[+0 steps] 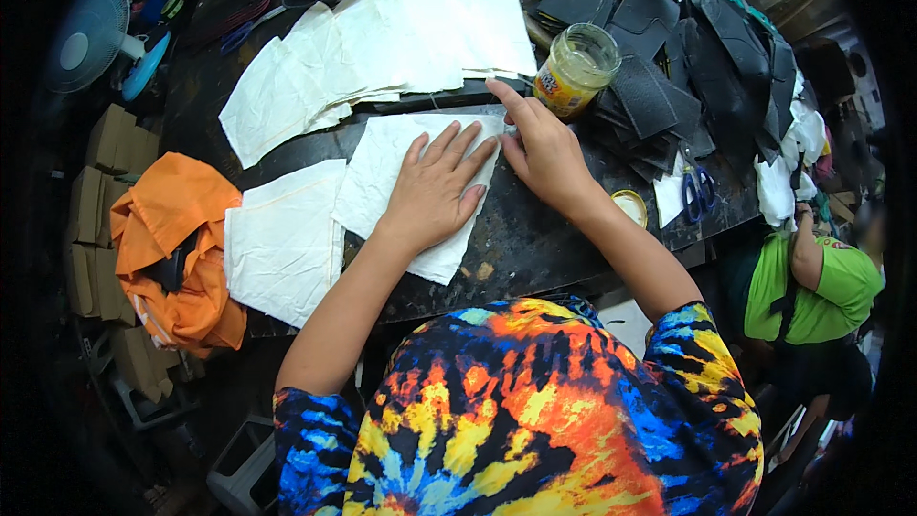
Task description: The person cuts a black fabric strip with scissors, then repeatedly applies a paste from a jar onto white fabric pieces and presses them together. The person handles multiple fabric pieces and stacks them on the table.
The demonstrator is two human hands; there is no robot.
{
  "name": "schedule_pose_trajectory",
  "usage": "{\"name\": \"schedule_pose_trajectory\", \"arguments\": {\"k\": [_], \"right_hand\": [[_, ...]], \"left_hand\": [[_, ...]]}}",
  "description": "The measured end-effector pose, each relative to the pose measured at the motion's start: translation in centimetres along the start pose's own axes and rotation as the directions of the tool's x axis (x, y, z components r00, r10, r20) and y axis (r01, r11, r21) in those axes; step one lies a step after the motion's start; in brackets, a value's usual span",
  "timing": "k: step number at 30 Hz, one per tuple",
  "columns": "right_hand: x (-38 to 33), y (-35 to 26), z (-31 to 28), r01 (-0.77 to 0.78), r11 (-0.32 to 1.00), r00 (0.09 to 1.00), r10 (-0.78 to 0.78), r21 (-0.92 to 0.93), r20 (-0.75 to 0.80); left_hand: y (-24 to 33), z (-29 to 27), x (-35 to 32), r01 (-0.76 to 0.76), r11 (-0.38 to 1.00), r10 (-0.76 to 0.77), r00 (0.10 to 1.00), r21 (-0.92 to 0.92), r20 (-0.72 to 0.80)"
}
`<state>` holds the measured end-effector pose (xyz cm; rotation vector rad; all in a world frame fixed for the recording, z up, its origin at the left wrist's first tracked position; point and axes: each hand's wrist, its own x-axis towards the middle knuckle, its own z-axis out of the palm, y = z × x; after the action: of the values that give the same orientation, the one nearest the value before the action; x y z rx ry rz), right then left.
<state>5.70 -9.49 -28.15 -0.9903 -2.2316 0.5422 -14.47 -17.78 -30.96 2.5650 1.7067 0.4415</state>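
Observation:
My left hand (437, 182) lies flat with its fingers spread on a white cloth piece (382, 158) on the dark table. Close to that piece's upper right corner is my right hand (544, 148). Its index finger stretches forward and its thumb stands apart from it; the other fingers are mostly hidden, and I see nothing held. Just beyond the right hand stands an open glass jar (577, 67) with a yellow label. Another white cloth piece (287, 234) lies to the left, against the one under my palm. Overlapping white pieces (382, 38) are fanned out beyond my hands.
Black cut pieces (650, 86) are heaped at the right, near blue-handled scissors (698, 193) and a round lid (629, 207). Orange fabric (181, 248) is bunched at the left table edge. A fan (88, 33) stands far left. A person in a green shirt (812, 287) is at right.

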Motion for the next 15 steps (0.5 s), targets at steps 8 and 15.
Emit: {"name": "schedule_pose_trajectory", "arguments": {"k": [8, 15], "right_hand": [[4.2, 1.4, -13.1, 0.070, 0.830, 0.995, -0.098, -0.553, -0.022], [8.3, 2.5, -12.7, 0.206, 0.729, 0.921, 0.082, -0.653, 0.381]], "left_hand": [[-1.2, -2.3, 2.3, -0.023, 1.000, 0.025, 0.984, -0.010, 0.174], [-1.0, -3.4, 3.8, 0.038, 0.999, -0.032, 0.970, -0.019, 0.242]]}}
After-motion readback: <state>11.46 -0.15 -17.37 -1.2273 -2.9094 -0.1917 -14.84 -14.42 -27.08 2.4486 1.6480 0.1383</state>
